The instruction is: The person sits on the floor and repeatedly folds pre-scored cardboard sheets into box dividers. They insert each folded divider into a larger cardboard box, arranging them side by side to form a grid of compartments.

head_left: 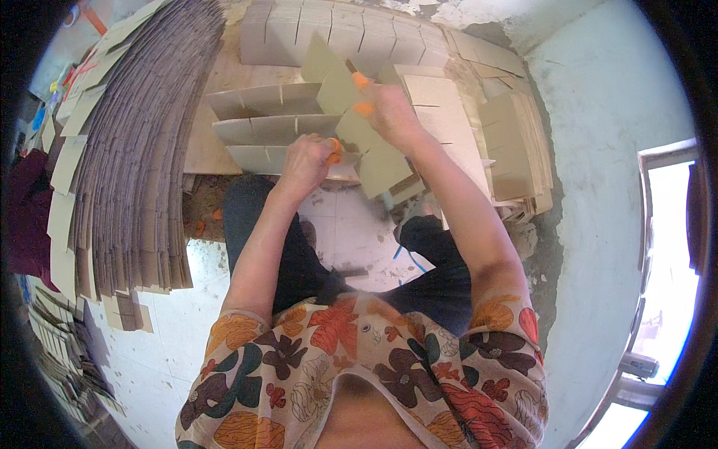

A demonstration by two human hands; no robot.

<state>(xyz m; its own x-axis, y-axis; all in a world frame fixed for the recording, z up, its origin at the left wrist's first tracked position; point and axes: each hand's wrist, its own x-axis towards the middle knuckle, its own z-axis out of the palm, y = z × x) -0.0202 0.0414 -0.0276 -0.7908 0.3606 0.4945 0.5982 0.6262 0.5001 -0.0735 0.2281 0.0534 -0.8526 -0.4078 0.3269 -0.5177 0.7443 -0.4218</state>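
Three slotted cardboard strips (274,129) stand on edge, roughly parallel, in front of me. Another slotted cardboard strip (383,166) runs across their right ends and seems to sit in their slots. My left hand (305,163) is closed at the nearest strip, pinching it close to the crossing. At the crosswise strip's right side, my right hand (393,116) grips its edge with thumb and finger. Orange covers (334,152) wrap some fingertips of both hands. My fingers hide part of the joints.
A long stack of cardboard strips (138,142) fills the left. Slotted pieces (340,31) stand packed at the back. More slotted sheets (441,112) lie right of my hand, beside another pile (512,142) near the wall (598,112). My knees are below the work surface (209,153).
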